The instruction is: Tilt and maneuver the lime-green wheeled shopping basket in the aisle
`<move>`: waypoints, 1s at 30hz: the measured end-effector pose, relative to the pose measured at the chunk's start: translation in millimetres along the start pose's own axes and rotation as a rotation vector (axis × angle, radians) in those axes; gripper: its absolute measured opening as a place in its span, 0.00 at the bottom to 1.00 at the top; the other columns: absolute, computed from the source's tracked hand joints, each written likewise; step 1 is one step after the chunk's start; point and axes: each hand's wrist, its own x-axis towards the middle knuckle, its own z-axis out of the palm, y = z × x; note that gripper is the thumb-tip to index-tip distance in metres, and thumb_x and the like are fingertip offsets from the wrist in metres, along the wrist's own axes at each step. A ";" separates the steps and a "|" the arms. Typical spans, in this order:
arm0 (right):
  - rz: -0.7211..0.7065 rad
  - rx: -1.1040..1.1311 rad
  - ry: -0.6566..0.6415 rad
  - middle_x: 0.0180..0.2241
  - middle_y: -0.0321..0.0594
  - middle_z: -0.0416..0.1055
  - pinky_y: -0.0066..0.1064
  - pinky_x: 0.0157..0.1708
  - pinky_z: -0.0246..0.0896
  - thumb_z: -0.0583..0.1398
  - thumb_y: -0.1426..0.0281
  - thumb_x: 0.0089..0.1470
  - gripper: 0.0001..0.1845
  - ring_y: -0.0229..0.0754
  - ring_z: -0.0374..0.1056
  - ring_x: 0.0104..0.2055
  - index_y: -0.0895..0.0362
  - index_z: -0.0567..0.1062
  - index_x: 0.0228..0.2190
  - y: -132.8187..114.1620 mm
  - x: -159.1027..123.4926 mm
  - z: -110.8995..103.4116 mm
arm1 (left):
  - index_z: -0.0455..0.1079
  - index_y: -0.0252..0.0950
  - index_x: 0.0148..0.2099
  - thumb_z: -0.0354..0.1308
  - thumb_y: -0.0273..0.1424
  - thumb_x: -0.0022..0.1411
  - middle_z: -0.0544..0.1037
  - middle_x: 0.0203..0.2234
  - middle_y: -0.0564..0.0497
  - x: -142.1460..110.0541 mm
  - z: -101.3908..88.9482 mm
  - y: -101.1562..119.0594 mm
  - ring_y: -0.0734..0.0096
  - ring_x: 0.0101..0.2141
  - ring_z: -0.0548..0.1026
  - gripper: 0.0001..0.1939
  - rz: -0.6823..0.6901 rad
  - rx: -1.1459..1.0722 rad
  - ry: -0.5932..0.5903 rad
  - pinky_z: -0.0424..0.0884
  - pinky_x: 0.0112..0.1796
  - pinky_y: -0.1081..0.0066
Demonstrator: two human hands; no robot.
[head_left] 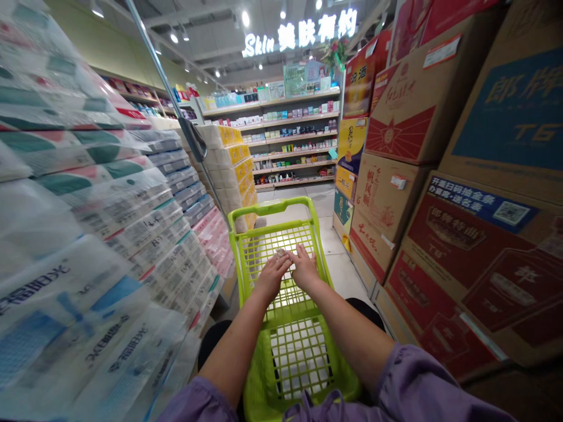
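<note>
Both my hands are held close together over a lime-green plastic shopping basket with a gridded wall and floor. My left hand reaches in from the left, its fingers bunched forward around a small crumpled pale thing. What that thing is, I cannot make out. Beside it, my right hand has its fingers spread apart; the thumb side meets the left fingertips. Neither hand grips the basket's raised handle, which stands at the far end. No goods show inside the basket.
Plastic-wrapped tissue packs are stacked high on my left, beside a metal pole. Printed cartons tower on my right. Between them runs a tiled aisle towards shelves of small cosmetics.
</note>
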 end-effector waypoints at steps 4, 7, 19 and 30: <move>0.003 0.009 0.010 0.68 0.45 0.39 0.52 0.64 0.20 0.55 0.87 0.42 0.44 0.44 0.29 0.70 0.48 0.61 0.60 1.1 -0.4 0.8 | 0.62 0.44 0.61 0.48 0.16 0.59 0.66 0.60 0.48 -2.2 -5.2 0.3 0.58 0.62 0.58 0.31 -0.132 0.058 0.027 0.58 0.59 0.49; 0.010 0.013 0.006 0.68 0.44 0.39 0.51 0.64 0.20 0.55 0.87 0.42 0.45 0.44 0.29 0.70 0.48 0.60 0.60 0.7 -1.3 0.0 | 0.62 0.43 0.60 0.44 0.18 0.62 0.66 0.60 0.47 0.5 -8.9 -8.4 0.62 0.62 0.59 0.27 -0.319 0.016 0.153 0.59 0.60 0.55; -0.009 -0.010 0.050 0.68 0.48 0.41 0.53 0.64 0.26 0.56 0.85 0.42 0.43 0.47 0.34 0.70 0.50 0.62 0.59 5.7 -0.1 1.8 | 0.58 0.44 0.64 0.49 0.33 0.66 0.53 0.66 0.44 -3.1 -28.4 38.9 0.44 0.65 0.49 0.25 -0.518 0.142 0.114 0.51 0.59 0.42; 0.017 -0.057 0.031 0.68 0.45 0.41 0.52 0.64 0.26 0.55 0.85 0.42 0.44 0.46 0.33 0.70 0.49 0.61 0.60 9.8 0.7 -2.5 | 0.68 0.31 0.53 0.45 0.32 0.67 0.75 0.48 0.39 -20.8 -25.4 39.0 0.53 0.54 0.68 0.18 -0.614 0.341 -0.019 0.62 0.54 0.57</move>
